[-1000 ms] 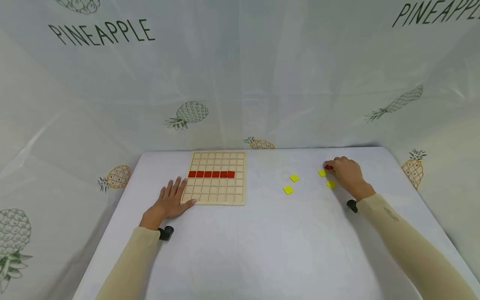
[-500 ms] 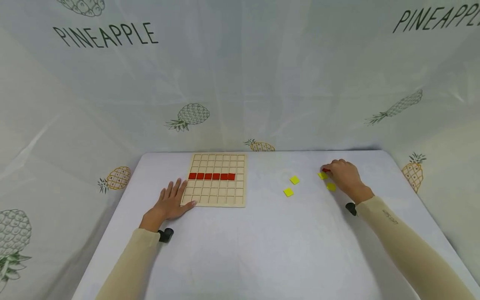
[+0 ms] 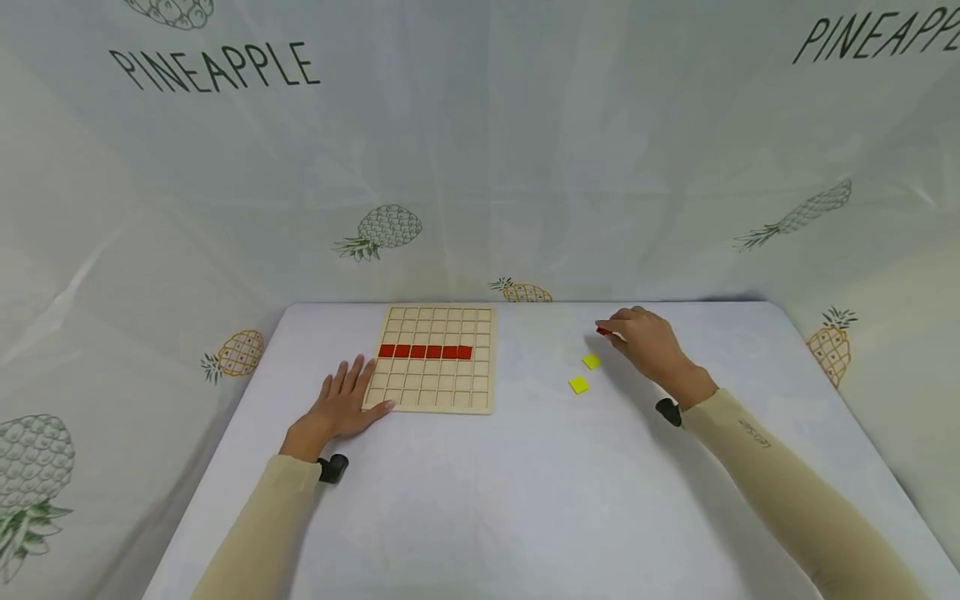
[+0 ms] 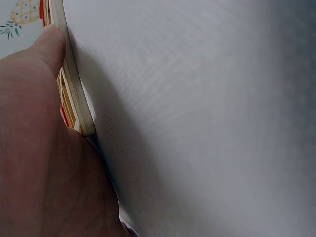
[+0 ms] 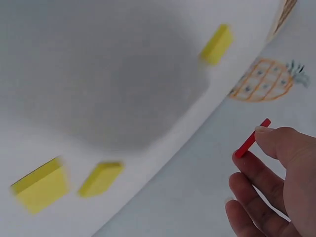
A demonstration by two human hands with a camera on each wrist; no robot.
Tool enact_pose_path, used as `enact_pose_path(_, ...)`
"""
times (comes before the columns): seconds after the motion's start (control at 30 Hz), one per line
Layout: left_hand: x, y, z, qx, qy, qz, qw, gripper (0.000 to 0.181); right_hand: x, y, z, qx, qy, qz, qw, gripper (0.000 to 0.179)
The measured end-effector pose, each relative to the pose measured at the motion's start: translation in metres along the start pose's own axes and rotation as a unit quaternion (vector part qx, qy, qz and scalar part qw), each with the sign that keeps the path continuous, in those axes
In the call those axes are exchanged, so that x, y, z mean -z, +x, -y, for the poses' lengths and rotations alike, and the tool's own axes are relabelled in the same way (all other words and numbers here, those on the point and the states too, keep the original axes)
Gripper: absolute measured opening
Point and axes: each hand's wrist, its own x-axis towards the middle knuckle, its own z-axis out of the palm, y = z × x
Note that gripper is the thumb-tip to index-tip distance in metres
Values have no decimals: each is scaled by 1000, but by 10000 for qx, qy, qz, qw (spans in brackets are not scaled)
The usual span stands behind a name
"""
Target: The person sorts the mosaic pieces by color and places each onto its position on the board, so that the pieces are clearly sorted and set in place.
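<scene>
A square wooden grid board [image 3: 453,399] lies at the back left of the table, with a row of several red tiles [image 3: 417,352] across its middle. Spread fingers of my left hand [image 3: 337,408] rest along the board's left side, the thumb on its front left corner. My right hand [image 3: 651,346] pinches a red square tile [image 5: 253,138] between thumb and index finger, above the table to the right of the board. Two yellow tiles [image 3: 578,384] lie between board and right hand. In the right wrist view three yellow tiles [image 5: 101,178] show.
The white table [image 3: 480,500] extends in front of the board. Behind it hangs a pale pineapple-print sheet [image 3: 525,167]. Black wrist cameras [image 3: 333,468] sit at both cuffs.
My right hand has moved left with the red tile, from the right-hand yellow tiles toward the board, and now covers those tiles in the head view. The left hand stays on the board.
</scene>
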Motion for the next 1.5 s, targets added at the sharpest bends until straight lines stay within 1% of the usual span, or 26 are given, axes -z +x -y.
enact_pose_path(0.17, 4, -3, -5, 20, -68, 45, 10000, 103, -8, 21, 32, 345, 268, -44, 9990, 35)
enact_pose_path(0.3, 8, -5, -11, 68, -92, 79, 9999, 100, -20, 38, 56, 616, 468, -37, 9970, 31)
enact_pose_path(0.4, 7, -1, -10, 60, -78, 64, 9999, 103, -29, 50, 72, 792, 525, -47, 9955, 29)
enact_pose_path(0.53, 0, 6, -1, 21, 19, -2, 10000, 114, -42, 61, 92, 918, 490, 69, 9945, 27)
enact_pose_path(0.63, 2, 2, -4, 27, -5, 5, 10000, 113, -51, 68, 104, 938, 479, 255, 9941, 29)
enact_pose_path(0.77, 12, -7, -17, 60, -188, 94, 9998, 104, -60, 75, 118, 984, 514, 427, 9929, 29)
enact_pose_path(0.87, 14, -9, -20, 106, -204, 146, 9996, 103, -64, 81, 126, 1033, 560, 471, 9920, 28)
enact_pose_path(1.03, 7, -3, -11, 100, -35, 114, 9999, 105, -69, 89, 135, 1084, 656, 504, 9907, 26)
enact_pose_path(1.2, 3, -1, -6, 69, -57, 77, 9999, 106, -73, 94, 140, 1097, 716, 677, 9891, 25)
enact_pose_path(1.43, 9, -6, -10, 32, -462, 69, 9989, 110, -78, 97, 142, 1081, 641, 934, 9877, 27)
enact_pose_path(1.5, 10, -8, -11, 58, -408, 89, 9991, 108, -80, 97, 143, 1083, 601, 965, 9876, 27)
